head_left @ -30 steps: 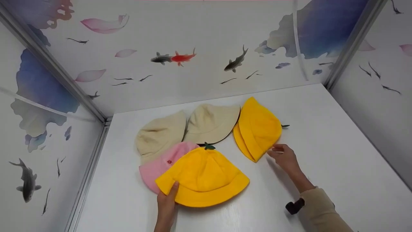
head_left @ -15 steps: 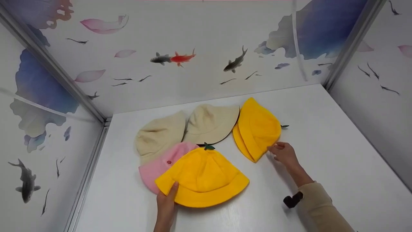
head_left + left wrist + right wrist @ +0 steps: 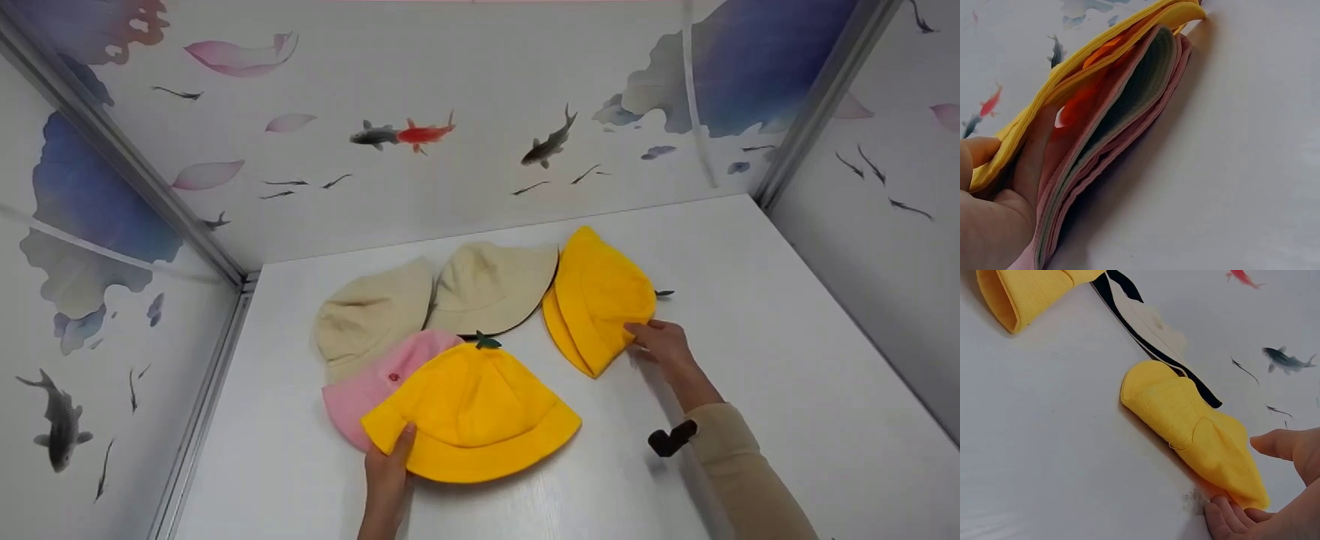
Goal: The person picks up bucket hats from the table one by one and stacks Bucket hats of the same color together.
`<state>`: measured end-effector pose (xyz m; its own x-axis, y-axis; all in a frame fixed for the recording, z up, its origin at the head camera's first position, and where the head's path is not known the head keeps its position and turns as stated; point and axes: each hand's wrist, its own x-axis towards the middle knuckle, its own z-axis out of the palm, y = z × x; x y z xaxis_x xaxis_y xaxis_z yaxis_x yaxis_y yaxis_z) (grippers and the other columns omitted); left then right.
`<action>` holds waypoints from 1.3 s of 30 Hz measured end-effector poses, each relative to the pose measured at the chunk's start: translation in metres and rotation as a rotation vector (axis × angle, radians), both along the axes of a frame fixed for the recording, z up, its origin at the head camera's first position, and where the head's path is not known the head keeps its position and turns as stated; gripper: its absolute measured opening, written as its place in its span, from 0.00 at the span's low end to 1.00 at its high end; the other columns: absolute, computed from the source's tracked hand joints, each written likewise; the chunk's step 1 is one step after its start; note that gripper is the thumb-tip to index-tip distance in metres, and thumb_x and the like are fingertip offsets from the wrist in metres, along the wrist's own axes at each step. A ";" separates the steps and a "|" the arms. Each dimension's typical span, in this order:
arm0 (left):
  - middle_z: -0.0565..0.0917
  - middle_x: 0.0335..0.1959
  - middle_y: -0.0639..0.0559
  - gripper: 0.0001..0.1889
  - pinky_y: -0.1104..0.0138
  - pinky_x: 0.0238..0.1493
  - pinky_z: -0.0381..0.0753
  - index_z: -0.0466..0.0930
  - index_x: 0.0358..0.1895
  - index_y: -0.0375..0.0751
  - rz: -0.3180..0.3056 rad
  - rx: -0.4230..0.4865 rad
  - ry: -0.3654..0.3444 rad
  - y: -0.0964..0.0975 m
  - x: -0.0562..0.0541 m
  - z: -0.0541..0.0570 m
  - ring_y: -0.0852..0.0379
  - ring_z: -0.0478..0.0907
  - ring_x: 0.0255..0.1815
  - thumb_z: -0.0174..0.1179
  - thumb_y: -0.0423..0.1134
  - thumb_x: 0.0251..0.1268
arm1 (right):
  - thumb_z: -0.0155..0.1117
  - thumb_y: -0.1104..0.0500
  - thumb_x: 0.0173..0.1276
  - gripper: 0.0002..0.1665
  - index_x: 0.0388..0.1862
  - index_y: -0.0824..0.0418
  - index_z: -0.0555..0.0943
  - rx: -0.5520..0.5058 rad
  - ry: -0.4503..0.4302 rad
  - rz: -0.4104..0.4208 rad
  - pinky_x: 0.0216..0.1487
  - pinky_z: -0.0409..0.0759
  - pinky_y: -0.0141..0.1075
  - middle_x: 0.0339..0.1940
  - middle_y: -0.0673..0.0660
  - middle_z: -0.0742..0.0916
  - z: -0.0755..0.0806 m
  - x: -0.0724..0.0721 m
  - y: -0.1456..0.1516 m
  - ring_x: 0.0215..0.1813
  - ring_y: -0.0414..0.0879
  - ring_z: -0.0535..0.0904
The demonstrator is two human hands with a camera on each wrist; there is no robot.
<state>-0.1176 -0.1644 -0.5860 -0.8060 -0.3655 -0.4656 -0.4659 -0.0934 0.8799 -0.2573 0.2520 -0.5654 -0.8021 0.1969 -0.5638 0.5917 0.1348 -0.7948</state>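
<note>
In the head view my left hand (image 3: 388,472) pinches the brim of the front yellow bucket hat (image 3: 480,405), which has a green leaf on top. The left wrist view shows the thumb outside this yellow brim (image 3: 1044,93) and a finger behind it, against a folded pink hat (image 3: 1100,129). My right hand (image 3: 667,349) is at the crown of a second, folded yellow bucket hat (image 3: 604,292). In the right wrist view its fingers (image 3: 1229,520) reach to the crown's lower edge, while the thumb (image 3: 1275,443) stands apart above the yellow cloth.
Two beige bucket hats (image 3: 375,307) with dark lining lie at the back, side by side. The pink hat (image 3: 375,382) lies partly under the front yellow one. White table (image 3: 750,300) shows to the right. Printed panels (image 3: 480,67) enclose the back and sides.
My right hand has moved slightly up and left, from beside the folded yellow hat until its fingertips overlap the crown. The left hand and the hats have stayed in place.
</note>
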 end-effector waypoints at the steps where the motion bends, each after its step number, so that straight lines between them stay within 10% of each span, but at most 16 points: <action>1: 0.72 0.71 0.42 0.47 0.51 0.74 0.69 0.60 0.75 0.42 -0.002 -0.003 -0.002 0.000 0.000 0.000 0.48 0.73 0.63 0.62 0.67 0.60 | 0.58 0.46 0.74 0.47 0.80 0.68 0.51 -0.002 -0.002 -0.002 0.73 0.72 0.42 0.75 0.65 0.68 0.000 -0.001 0.000 0.67 0.53 0.72; 39: 0.73 0.70 0.41 0.44 0.51 0.74 0.69 0.61 0.74 0.41 -0.004 -0.005 -0.013 -0.001 0.000 0.000 0.48 0.73 0.63 0.61 0.65 0.63 | 0.65 0.51 0.71 0.42 0.75 0.68 0.61 0.077 -0.015 -0.073 0.41 0.84 0.29 0.55 0.59 0.78 -0.001 -0.016 -0.009 0.41 0.43 0.79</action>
